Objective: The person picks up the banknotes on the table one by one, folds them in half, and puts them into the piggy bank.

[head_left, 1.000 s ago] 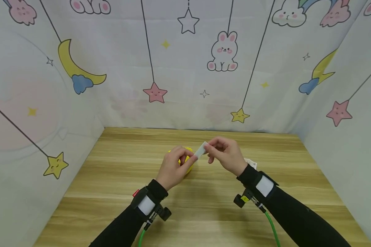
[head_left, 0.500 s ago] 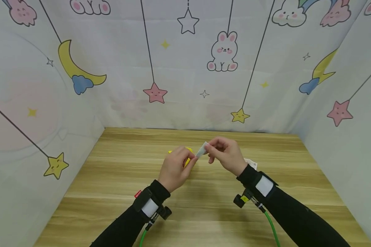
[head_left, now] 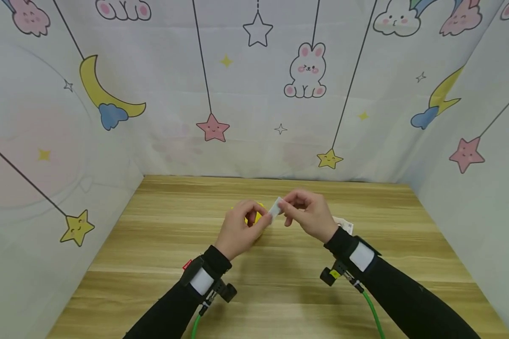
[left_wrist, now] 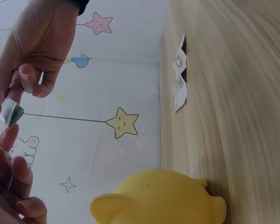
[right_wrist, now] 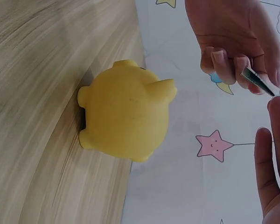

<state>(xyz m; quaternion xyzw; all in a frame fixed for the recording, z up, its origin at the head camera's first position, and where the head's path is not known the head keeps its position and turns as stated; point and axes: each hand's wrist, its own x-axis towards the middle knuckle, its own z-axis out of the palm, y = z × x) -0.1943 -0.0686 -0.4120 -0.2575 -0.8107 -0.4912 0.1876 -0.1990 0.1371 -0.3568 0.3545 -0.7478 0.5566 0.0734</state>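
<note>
A small folded banknote [head_left: 275,209] is held up between my two hands above the table. My left hand [head_left: 242,230] pinches its lower left end with thumb and finger. At the upper right end, the thumb and fingers of my right hand [head_left: 308,215] pinch it too. Several folded layers show along its edge in the left wrist view, where the banknote [left_wrist: 10,112] looks pale green. Behind my left hand stands a yellow piggy bank [right_wrist: 126,112], mostly covered by that hand in the head view but plainly seen from the right wrist.
Another creased banknote [left_wrist: 179,77] lies on the wooden table [head_left: 174,197], partly behind my right wrist in the head view. A white printed curtain [head_left: 254,94] closes off the back and both sides. Green cables [head_left: 374,310] trail from the wrist cameras.
My left hand rolled over and back while pinching the banknote, which now shows a broader face. Both hands and the banknote have shifted slightly to the left in the last half second.
</note>
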